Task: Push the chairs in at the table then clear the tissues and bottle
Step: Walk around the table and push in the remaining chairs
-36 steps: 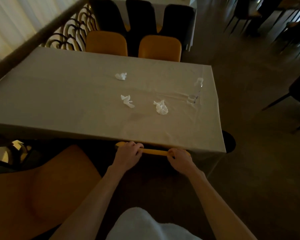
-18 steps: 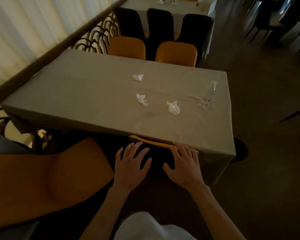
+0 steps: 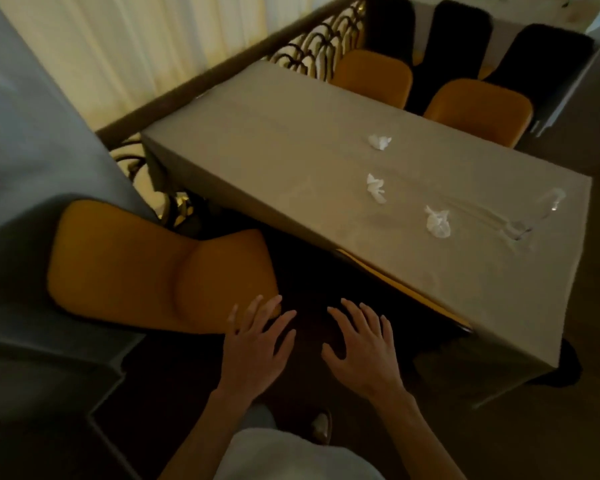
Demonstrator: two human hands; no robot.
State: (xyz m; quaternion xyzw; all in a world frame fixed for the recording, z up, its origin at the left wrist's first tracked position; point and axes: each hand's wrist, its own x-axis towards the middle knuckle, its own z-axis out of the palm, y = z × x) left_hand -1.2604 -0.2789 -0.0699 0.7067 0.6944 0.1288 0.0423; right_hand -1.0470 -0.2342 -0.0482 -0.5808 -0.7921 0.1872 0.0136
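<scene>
A table under a grey cloth [image 3: 274,161] carries three crumpled white tissues [image 3: 380,142] [image 3: 376,187] [image 3: 438,222] and a clear plastic bottle [image 3: 534,216] lying near its right end. One yellow chair [image 3: 406,289] is tucked under the near edge, only its top rim showing. A second yellow chair [image 3: 146,265] stands pulled out at the left. My left hand [image 3: 257,344] hovers with spread fingers by that chair's near corner. My right hand [image 3: 361,341] is spread beside it, holding nothing.
Two yellow chairs [image 3: 374,79] [image 3: 478,112] stand at the table's far side, with dark chairs [image 3: 461,36] behind them. A dark railing [image 3: 222,67] and cream curtain run along the left. A grey surface [image 3: 25,168] fills the left edge.
Both hands let go of the tucked chair's top rim, opened and drew back. My view swung left, bringing the pulled-out chair toward the middle.
</scene>
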